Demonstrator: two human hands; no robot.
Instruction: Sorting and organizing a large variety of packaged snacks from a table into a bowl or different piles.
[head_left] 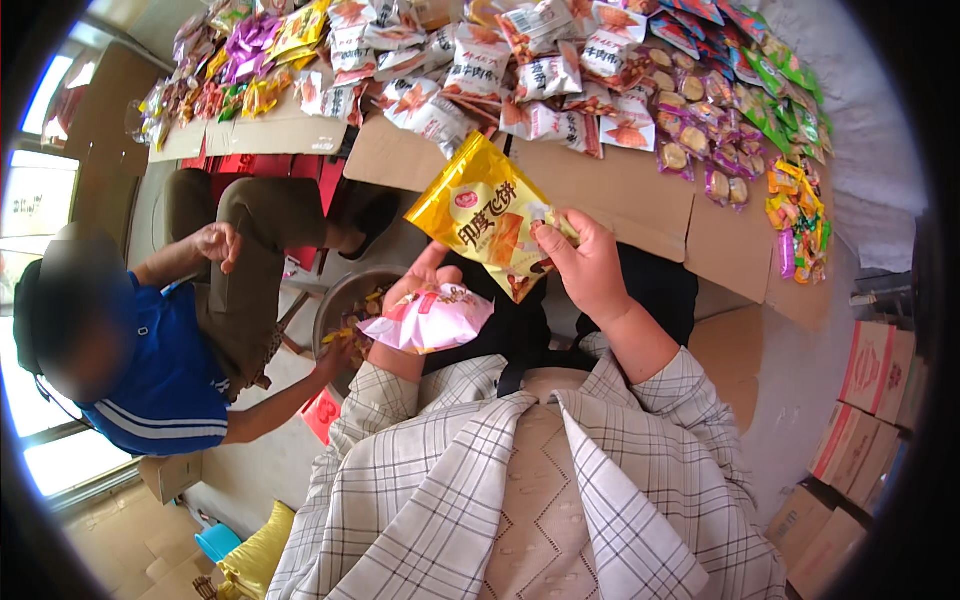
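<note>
My right hand (592, 262) pinches the right edge of a yellow snack bag (482, 205), held up tilted above my lap with its printed front toward me. Below and left of it, my left hand (418, 285) is turned palm up, its fingers partly curled near the bag's lower left edge. A pink and white snack packet (430, 320) rests in that hand and covers much of the palm and wrist. Whether the left fingertips also touch the yellow bag cannot be made out.
Cardboard (600, 195) covers the table ahead, with piled white and red snack packets (480, 65), purple-wrapped round biscuits (700, 130) and small sweets (797, 215). At left, a seated person (165, 340) in blue reaches into a metal basin (328, 305) of wrapped sweets. Cartons (855, 450) stand at right.
</note>
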